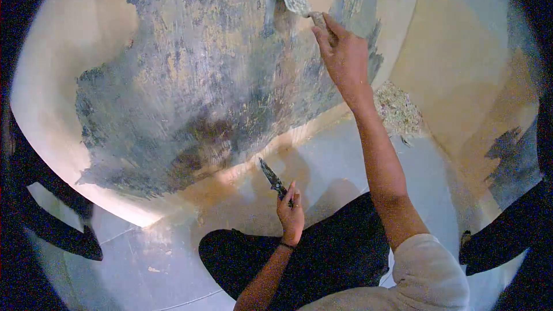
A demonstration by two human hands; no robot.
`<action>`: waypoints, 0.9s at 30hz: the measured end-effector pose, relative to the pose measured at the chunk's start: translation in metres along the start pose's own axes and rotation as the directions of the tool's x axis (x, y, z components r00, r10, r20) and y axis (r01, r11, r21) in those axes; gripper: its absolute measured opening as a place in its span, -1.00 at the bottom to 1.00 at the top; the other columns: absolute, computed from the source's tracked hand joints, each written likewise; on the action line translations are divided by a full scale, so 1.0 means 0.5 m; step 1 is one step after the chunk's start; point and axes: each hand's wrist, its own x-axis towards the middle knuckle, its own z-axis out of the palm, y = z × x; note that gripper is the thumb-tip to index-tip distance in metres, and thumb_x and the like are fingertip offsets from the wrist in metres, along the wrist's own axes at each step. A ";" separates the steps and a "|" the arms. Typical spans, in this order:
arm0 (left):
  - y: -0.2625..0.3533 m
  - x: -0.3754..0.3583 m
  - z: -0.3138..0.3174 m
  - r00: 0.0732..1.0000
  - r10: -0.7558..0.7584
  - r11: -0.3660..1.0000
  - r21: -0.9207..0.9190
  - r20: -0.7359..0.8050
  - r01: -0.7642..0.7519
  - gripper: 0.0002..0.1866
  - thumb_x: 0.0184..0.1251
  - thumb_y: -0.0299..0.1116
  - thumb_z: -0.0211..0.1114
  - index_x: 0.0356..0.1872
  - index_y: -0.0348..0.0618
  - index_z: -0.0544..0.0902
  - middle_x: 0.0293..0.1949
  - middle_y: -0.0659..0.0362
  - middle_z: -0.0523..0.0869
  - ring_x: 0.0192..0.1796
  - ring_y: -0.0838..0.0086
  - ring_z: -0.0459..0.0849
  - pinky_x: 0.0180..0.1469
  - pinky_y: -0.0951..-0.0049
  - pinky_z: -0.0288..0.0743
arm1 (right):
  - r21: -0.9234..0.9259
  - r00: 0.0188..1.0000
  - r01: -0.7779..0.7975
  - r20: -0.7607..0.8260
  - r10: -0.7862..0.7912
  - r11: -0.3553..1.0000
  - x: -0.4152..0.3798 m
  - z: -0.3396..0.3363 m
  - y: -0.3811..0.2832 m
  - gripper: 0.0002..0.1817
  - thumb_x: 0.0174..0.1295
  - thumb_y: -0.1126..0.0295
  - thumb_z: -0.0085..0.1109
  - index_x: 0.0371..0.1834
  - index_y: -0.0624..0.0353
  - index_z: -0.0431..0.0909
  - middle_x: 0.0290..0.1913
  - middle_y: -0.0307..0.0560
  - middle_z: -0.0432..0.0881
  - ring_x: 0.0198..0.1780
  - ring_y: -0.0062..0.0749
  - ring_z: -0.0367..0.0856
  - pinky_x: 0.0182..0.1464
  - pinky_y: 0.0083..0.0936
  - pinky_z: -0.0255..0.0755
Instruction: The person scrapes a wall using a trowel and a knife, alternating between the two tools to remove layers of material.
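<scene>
My right hand [347, 60] is closed round the handle of a small trowel [295, 2], arm stretched up and forward. Its blade, smeared pale and dark, lies against the upper part of the wall [190, 75], which has a large rough grey-blue patch with cream areas around it. Lower down, my left hand [291, 219] grips a knife [272, 175] with a dark, spotted blade pointing up and to the left. The knife tip is near the wall's bottom edge in this view.
A heap of pale flakes [397, 109] lies on the floor in the corner at right. Another wall [466, 75] with a grey patch rises on the right. My bent leg in dark trousers [328, 247] rests on the light blue-grey floor [144, 259].
</scene>
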 end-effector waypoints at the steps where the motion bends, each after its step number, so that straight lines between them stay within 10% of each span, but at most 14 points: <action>1: -0.002 -0.001 0.002 1.000 -0.017 1.000 -0.020 -0.001 0.017 -0.64 0.36 -0.33 0.21 0.13 -0.20 0.58 -0.20 0.04 0.59 -0.13 0.38 0.53 0.00 0.45 0.41 | -0.010 1.000 0.016 -0.002 -0.016 1.000 -0.015 0.000 0.006 -0.59 0.22 0.13 0.21 0.01 0.19 0.62 -0.49 0.24 0.60 -0.49 -0.04 0.64 -0.35 -0.35 0.50; 27: -0.011 0.007 -0.013 0.994 -0.105 0.984 -0.146 -0.036 0.098 -0.66 0.39 -0.29 0.19 0.13 -0.13 0.60 -0.35 0.24 0.50 -0.35 0.55 0.40 -0.27 0.55 0.31 | -0.032 0.983 0.156 -0.096 -0.158 0.987 0.047 -0.015 -0.008 -0.58 0.24 0.11 0.17 0.00 0.21 0.62 -0.46 0.19 0.64 -0.44 -0.06 0.68 -0.33 -0.34 0.53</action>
